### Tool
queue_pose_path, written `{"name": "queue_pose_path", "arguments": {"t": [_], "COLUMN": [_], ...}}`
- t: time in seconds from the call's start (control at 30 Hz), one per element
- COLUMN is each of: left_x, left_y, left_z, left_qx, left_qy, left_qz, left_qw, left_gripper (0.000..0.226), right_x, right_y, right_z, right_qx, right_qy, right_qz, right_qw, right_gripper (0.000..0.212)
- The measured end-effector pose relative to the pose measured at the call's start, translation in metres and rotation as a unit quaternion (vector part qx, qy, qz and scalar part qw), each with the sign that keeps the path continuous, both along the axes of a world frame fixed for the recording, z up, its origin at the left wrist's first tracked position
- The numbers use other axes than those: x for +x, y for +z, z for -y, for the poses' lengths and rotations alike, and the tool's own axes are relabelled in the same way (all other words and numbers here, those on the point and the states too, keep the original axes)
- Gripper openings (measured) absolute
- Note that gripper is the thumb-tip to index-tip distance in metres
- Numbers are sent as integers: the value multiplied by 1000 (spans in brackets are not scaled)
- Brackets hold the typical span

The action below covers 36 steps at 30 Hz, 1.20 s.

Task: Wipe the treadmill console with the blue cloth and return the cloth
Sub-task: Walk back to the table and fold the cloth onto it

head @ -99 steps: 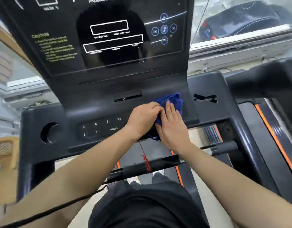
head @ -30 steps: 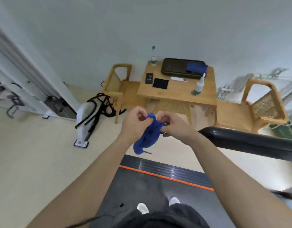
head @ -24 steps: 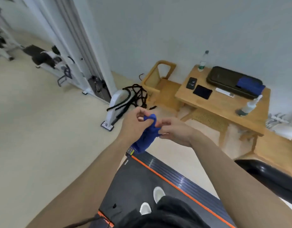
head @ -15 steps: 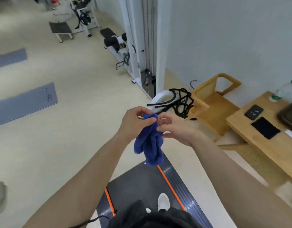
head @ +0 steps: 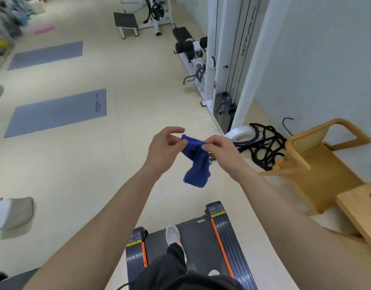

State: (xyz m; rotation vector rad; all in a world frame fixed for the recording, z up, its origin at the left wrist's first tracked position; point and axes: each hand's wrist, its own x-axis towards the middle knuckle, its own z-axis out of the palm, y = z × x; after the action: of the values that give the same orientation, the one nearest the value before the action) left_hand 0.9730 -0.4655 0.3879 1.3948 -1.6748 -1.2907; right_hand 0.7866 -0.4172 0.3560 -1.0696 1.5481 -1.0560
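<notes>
The person stands at the back end of the treadmill belt (head: 199,237) with both hands raised close together in front of the chest, the left hand (head: 163,148) and the right hand (head: 221,151) each pinching the top edge of the blue cloth (head: 196,162), which hangs bunched between them in mid-air. The console is out of sight, so this looks like the return step, with the wiping apparently done. Next comes stepping off toward the wooden table (head: 360,214) at the right edge, beside the wooden chair (head: 318,164), if that is where the cloth belongs.
</notes>
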Motion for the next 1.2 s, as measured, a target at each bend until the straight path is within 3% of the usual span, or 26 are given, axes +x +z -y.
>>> {"name": "queue_pose_path", "arguments": {"t": [0.1, 0.17, 0.3, 0.47, 0.6, 0.67, 0.73, 0.8, 0.9, 0.97, 1.0, 1.07, 1.1, 1.2], "left_x": [-3, -5, -19, -70, -111, -134, -164, -201, -259, -297, -316, -360, -385, -460], "left_y": [-8, -16, -29, -34, -69, -102, -142, -188, -252, -284, -291, -295, -294, -294], "left_z": [52, 85, 144, 207, 272, 305, 335, 369, 410, 409, 401, 383, 377, 372], "left_qx": [-72, -67, -20, -30, -62, -81, -91, -88, -58, -24, -10, 35, 47, 26], "left_qy": [-76, -125, -125, -64, -40, -38, -53, -81, -165, -256, -320, -459, -516, -641], "left_qz": [109, 137, 46, 1, 4, 7, 9, 12, 36, 59, 63, 87, 107, 146], "left_qw": [989, 980, 991, 998, 997, 996, 994, 993, 984, 965, 945, 883, 848, 753], "left_gripper": [12, 8, 15, 19, 20, 22, 24, 24, 22, 20, 26, 48, 51, 31], "right_x": [-4, -11, -31, -63, -112, -139, -166, -195, -236, -254, -264, -287, -301, -345], "right_y": [-3, -2, -5, -40, -101, -144, -189, -232, -281, -290, -292, -289, -286, -278], "right_z": [41, 68, 111, 151, 181, 201, 222, 243, 261, 260, 258, 254, 252, 231], "right_qx": [-8, -28, -12, 21, 73, 97, 124, 151, 141, 115, 102, 85, 81, 77], "right_qy": [-8, -20, -22, -20, 2, 32, 55, 48, -56, -123, -145, -172, -179, -229], "right_qz": [-31, -91, -219, -124, -31, -46, -71, -56, 85, 170, 179, 148, 118, 31], "right_qw": [999, 995, 975, 992, 997, 994, 988, 986, 985, 971, 968, 970, 974, 970], "right_gripper": [8, 7, 21, 45, 32, 22, 19, 34, 25, 15, 22, 32, 27, 16]}}
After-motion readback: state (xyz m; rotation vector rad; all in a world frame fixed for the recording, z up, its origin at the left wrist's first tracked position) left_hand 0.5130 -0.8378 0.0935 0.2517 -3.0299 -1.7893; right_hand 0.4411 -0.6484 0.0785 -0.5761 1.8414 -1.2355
